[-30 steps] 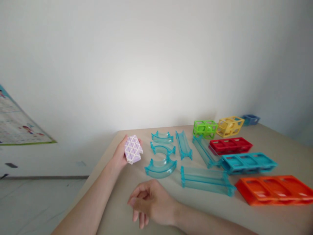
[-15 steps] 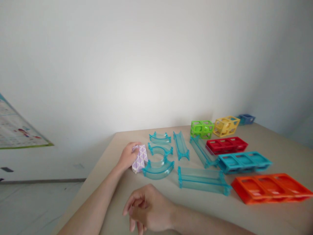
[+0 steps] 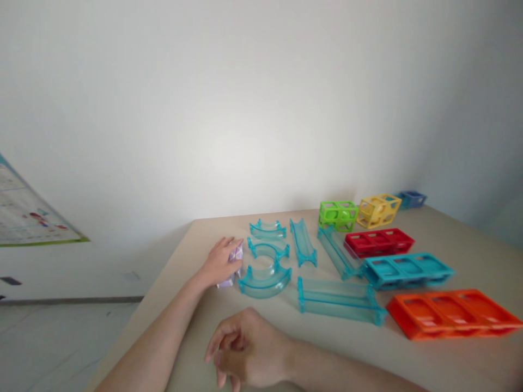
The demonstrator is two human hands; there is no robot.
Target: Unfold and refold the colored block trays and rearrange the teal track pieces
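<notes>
At the left side of the table, my left hand (image 3: 220,262) lies over a purple-and-white patterned tissue pack (image 3: 236,253), fingers bent across its top and thumb on its right part. Most of the pack is hidden under the hand. My right hand (image 3: 249,351) rests at the near edge, fingers loosely curled and apart, holding nothing. Just right of the pack are three curved clear-blue track pieces (image 3: 267,286). Beside them lie straight clear-blue track pieces: one upright in view (image 3: 303,242), one slanted (image 3: 339,253) and one crosswise (image 3: 339,301).
Open-frame blocks stand to the right: orange (image 3: 453,314), teal (image 3: 408,270), red (image 3: 379,242), green (image 3: 338,216), yellow (image 3: 379,210) and dark blue (image 3: 412,199). A white wall (image 3: 229,109) closes the back. A poster (image 3: 32,209) hangs at left.
My left hand has shifted right over the tissue pack, covering more of it, and the pack appears to have turned or moved slightly left. My right hand has stayed almost still.
</notes>
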